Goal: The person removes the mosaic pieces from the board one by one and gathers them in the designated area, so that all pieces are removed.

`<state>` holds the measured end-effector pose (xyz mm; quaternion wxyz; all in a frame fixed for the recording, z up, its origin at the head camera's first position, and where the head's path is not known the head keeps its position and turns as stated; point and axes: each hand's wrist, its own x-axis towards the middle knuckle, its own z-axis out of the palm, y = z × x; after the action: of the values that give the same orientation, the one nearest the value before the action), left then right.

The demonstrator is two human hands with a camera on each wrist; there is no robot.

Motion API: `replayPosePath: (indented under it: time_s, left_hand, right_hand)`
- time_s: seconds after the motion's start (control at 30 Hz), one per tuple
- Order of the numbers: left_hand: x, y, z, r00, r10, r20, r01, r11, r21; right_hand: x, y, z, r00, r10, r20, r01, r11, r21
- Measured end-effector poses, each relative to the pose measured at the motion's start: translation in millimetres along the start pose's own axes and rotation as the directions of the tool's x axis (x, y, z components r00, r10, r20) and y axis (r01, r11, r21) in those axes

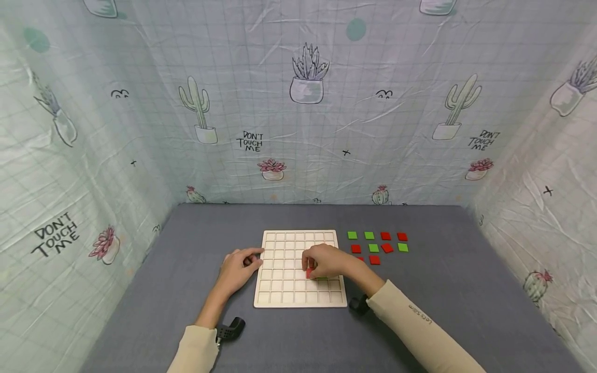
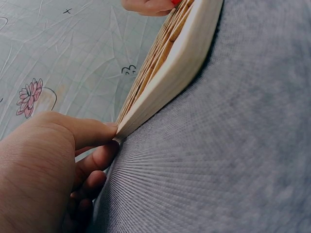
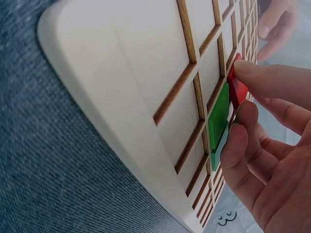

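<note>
A pale wooden grid board (image 1: 282, 285) lies on the grey table. Over its right half, my right hand (image 1: 325, 260) pinches a red square tile (image 3: 237, 83) between thumb and fingertips, tilted at a cell. Right beside it, a green tile (image 3: 218, 112) sits in the grid, with another green tile (image 3: 219, 146) adjoining it, partly covered by the fingers. My left hand (image 1: 238, 270) rests at the board's left edge. Its thumb and forefinger tips touch the side of the board in the left wrist view, and the other fingers are loosely bent.
Right of the board, several loose red tiles (image 1: 385, 236) and green tiles (image 1: 403, 247) lie in rough rows on the table (image 1: 298, 339). The right forearm partly overlaps that side. A cactus-printed cloth (image 1: 298, 129) hangs behind and at both sides.
</note>
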<state>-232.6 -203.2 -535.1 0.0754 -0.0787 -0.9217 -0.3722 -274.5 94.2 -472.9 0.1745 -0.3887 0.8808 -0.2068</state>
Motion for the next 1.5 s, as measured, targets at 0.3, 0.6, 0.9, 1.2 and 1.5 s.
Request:
replayPosePath:
  time_s: [0.3, 0.6, 0.9, 1.2, 1.5]
  left_hand:
    - [1.2, -0.2, 1.2, 1.0, -0.003, -0.004, 0.003, 1.0, 0.006]
    - [-0.3, 0.6, 0.2, 1.0, -0.008, -0.004, 0.008, 1.0, 0.0]
    - [-0.7, 0.6, -0.1, 1.0, -0.008, -0.008, 0.008, 1.0, 0.0]
    - [-1.2, -0.8, 0.1, 1.0, -0.002, -0.003, 0.002, 1.0, -0.003]
    - [-0.2, -1.4, 0.0, 1.0, 0.021, -0.018, -0.021, 1.0, -0.001]
  right_hand:
    - [-2.8, 1, -2, 1.0, -0.01, 0.008, 0.011, 1.0, -0.012]
    - [-10.6, 0, -6, 0.999, -0.034, 0.006, 0.034, 0.999, 0.001]
    - [-26.4, 12, -22, 0.997, -0.032, -0.066, 0.036, 0.997, 0.062]
    - [-54.7, 36, -35, 0.994, 0.028, -0.105, -0.016, 0.993, 0.119]
    - [-87.1, 72, -39, 0.983, 0.082, -0.163, -0.063, 0.991, 0.118]
